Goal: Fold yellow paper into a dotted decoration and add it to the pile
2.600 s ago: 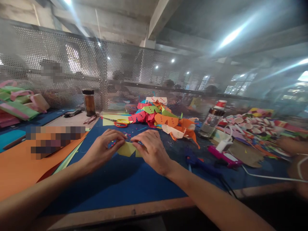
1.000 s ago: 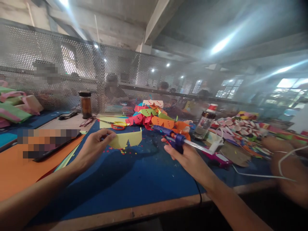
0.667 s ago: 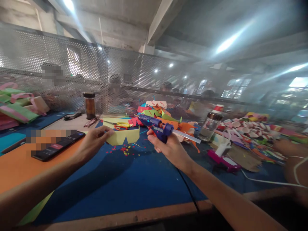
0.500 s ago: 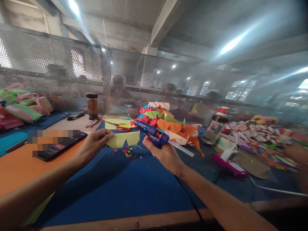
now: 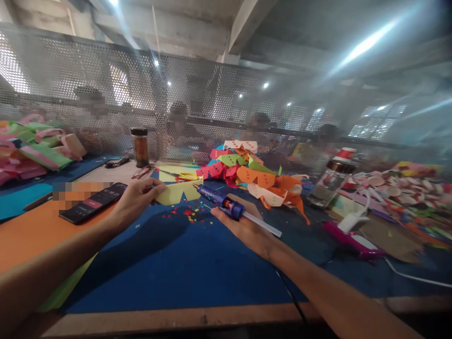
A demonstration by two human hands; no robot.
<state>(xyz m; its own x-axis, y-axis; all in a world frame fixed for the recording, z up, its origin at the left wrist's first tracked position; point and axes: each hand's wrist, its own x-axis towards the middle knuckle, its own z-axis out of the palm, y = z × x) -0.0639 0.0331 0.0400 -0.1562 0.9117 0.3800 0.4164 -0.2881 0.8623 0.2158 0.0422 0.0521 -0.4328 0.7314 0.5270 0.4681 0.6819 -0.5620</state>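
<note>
My left hand (image 5: 136,200) pinches a yellow cut paper piece (image 5: 178,191) and holds it just above the blue table mat (image 5: 176,273). My right hand (image 5: 243,228) grips a blue glue gun (image 5: 222,205) with a clear glue stick jutting from its back. The gun's nozzle points left and nearly touches the lower right edge of the yellow piece. Tiny red and yellow paper dots (image 5: 185,214) lie scattered on the mat beneath.
A heap of coloured paper shapes (image 5: 254,176) lies behind, with yellow-handled scissors (image 5: 183,176) beside it. A phone (image 5: 93,202) rests on orange card (image 5: 24,235) at left. Two jars (image 5: 140,147) (image 5: 332,181), a pink device (image 5: 349,238), and paper circles (image 5: 399,188) stand around. Perforated metal screen (image 5: 212,117) backs the table.
My right hand left the yellow paper, picked up the glue gun from the right and brought its nozzle to the paper. My left hand lifted the paper off the mat.
</note>
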